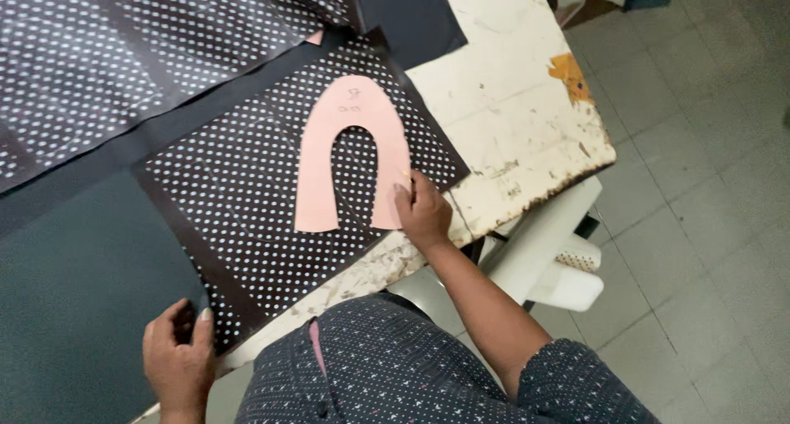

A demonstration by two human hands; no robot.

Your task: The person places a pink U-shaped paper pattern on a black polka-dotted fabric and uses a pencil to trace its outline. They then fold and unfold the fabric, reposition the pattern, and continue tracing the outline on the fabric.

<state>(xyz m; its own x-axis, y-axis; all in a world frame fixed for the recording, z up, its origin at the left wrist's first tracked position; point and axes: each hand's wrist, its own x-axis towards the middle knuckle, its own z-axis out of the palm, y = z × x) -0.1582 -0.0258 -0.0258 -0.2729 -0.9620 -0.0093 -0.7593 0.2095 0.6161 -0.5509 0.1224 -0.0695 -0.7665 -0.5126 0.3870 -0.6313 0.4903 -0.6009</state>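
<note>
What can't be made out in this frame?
Head view:
- Left hand: wrist cut off by the bottom edge.
- Right hand: fingertips on the pink pattern; any tool is hidden.
- Pattern markings: too small.
- Dotted sheet: far pieces cut off by the top and left edges.
- Table: mostly covered by sheets.

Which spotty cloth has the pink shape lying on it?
The small square dotted piece nearest the table's corner, under the pink horseshoe-shaped pattern. The bigger dotted sheet further back carries nothing.

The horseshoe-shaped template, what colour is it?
The template is plain pale pink, seen in the head view.
</note>
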